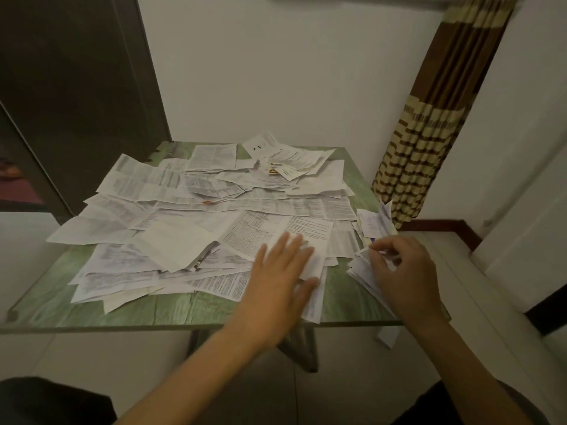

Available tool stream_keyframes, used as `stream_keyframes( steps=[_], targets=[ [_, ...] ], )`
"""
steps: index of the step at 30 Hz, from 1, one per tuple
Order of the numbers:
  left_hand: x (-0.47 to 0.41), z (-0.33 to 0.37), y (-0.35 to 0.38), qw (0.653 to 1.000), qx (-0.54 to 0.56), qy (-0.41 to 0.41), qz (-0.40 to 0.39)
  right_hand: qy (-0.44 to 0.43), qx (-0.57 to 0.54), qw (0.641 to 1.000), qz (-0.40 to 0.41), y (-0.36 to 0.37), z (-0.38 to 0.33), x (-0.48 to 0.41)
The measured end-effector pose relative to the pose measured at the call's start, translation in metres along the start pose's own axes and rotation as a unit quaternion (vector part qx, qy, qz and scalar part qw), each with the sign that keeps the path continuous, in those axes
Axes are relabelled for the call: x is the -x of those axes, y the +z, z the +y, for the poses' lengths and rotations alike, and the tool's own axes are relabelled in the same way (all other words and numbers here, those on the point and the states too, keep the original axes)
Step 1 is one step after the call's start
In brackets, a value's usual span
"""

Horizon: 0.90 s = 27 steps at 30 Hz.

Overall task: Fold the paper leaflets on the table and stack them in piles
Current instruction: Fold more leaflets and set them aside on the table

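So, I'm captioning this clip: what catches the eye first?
A sprawl of unfolded printed leaflets covers the green table. The left hand presses flat on one near the front edge; the right hand pinches a folded leaflet over a small pile at the right edge.

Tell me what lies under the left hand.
The left hand lies flat on a printed leaflet atop other loose sheets; the part beneath the palm is hidden, as is the table there.

One table, dozens of loose leaflets overlapping across it, too many to count exactly, two piles of folded ones at the right edge, near pile, far pile, two hands, left hand, right hand, one curtain
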State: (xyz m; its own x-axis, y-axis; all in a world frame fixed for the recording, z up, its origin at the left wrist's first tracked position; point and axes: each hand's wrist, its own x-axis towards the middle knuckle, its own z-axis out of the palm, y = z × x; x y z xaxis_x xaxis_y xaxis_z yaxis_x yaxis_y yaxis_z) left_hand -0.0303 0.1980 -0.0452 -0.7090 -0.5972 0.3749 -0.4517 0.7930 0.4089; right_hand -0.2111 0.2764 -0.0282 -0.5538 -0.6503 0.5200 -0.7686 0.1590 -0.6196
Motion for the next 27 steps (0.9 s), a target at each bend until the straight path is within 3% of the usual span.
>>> stream_keyframes(
  steps=[5, 8, 14, 18, 21, 27],
  targets=[
    [0.021, -0.064, -0.034, 0.994, -0.062, -0.057, 0.071, -0.020, -0.038, 0.997, -0.070, 0.025, -0.028, 0.002],
    [0.036, -0.089, -0.046, 0.986, -0.119, -0.101, 0.056, -0.044, -0.038, 0.992, -0.116, 0.045, -0.045, 0.010],
    [0.050, -0.094, -0.057, 0.976, -0.123, -0.177, -0.022, -0.079, -0.051, 0.980, -0.175, 0.070, -0.073, 0.018],
    [0.054, -0.097, -0.059, 0.972, -0.123, -0.199, -0.033, -0.094, -0.044, 0.973, -0.205, 0.077, -0.083, 0.021],
    [0.055, -0.094, -0.061, 0.976, -0.105, -0.188, 0.046, -0.097, -0.054, 0.970, -0.216, 0.077, -0.088, 0.023],
    [0.050, -0.073, -0.075, 0.967, -0.127, -0.064, 0.212, -0.151, -0.122, 0.950, -0.243, 0.071, -0.122, 0.030]
  ],
)
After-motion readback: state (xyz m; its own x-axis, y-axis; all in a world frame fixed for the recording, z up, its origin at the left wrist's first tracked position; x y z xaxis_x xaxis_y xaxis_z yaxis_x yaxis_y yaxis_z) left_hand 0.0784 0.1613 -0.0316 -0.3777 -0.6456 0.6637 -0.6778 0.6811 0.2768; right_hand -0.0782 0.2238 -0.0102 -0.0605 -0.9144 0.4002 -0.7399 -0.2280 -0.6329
